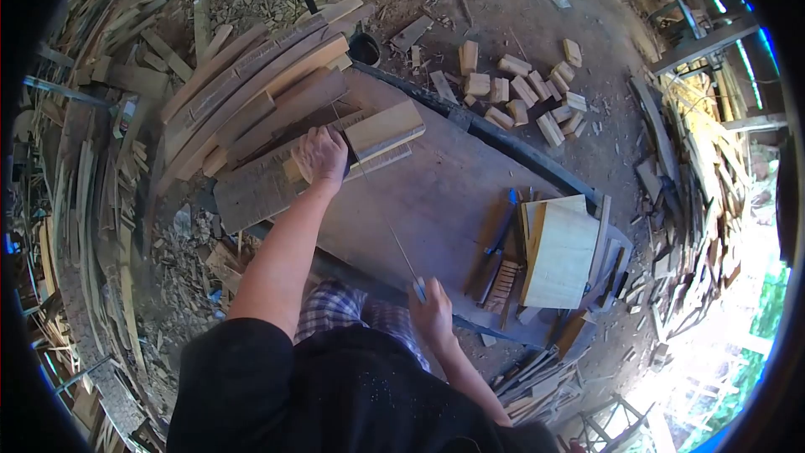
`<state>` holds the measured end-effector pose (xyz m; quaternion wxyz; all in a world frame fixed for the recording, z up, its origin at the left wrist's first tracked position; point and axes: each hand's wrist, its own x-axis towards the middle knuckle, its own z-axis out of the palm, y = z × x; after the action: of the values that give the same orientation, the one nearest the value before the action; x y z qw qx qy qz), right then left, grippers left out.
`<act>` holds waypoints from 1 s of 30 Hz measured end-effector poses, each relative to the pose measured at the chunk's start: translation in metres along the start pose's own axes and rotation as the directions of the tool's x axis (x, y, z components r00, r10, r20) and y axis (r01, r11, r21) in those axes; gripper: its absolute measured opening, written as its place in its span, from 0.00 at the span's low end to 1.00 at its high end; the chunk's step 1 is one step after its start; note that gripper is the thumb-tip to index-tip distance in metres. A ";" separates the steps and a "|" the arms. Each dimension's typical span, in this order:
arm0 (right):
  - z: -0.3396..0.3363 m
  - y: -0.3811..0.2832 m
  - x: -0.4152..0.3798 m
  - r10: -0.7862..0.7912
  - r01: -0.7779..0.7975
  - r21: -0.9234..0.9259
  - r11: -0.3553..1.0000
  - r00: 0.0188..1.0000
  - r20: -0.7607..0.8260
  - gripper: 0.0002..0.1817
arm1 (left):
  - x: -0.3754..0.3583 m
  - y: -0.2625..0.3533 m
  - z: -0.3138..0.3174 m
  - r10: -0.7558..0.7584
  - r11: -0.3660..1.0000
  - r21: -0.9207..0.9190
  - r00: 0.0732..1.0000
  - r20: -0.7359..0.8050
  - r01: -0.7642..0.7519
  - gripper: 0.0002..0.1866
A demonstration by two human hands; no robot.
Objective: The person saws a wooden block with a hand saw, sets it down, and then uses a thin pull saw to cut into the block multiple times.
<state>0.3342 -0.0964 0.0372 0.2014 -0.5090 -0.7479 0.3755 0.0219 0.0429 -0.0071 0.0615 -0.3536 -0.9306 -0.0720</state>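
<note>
My left hand [320, 155] is closed over a wooden piece beside a light wooden block [386, 131], with something dark at its edge. The block rests over a thin board on the low wooden workbench [402, 201]. Near the bench's front edge, my right hand [432, 312] grips the handle of a long thin tool, which looks like a saw seen edge-on. Its narrow blade [397, 239] runs up past my left hand and meets the wood there. My fingers hide part of the wood.
Pale boards [558, 253] and hand tools [495, 256] lie at the bench's right end. Long planks [243, 75] are stacked at the back left. Cut blocks [520, 88] are scattered on the floor beyond the bench. Wood piles stand on both sides.
</note>
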 end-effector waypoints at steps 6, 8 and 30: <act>0.046 -0.030 0.081 0.000 0.003 0.038 0.999 0.997 -0.082 0.11 | -0.002 -0.007 0.009 0.096 0.995 -0.004 0.992 -0.080 -0.096 0.15; 0.072 -0.048 0.139 -0.015 0.018 0.063 0.998 0.998 -0.059 0.11 | -0.003 -0.008 0.013 0.073 0.997 0.001 0.995 -0.075 -0.073 0.15; 0.011 -0.028 -0.003 0.043 -0.043 0.054 0.998 0.999 -0.003 0.13 | -0.002 -0.006 0.021 0.046 0.997 -0.054 0.997 -0.064 -0.049 0.17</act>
<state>0.3111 -0.1090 0.0514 0.2086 -0.5201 -0.7259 0.3987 0.0187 0.0408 -0.0286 0.0825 -0.3748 -0.9172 -0.1075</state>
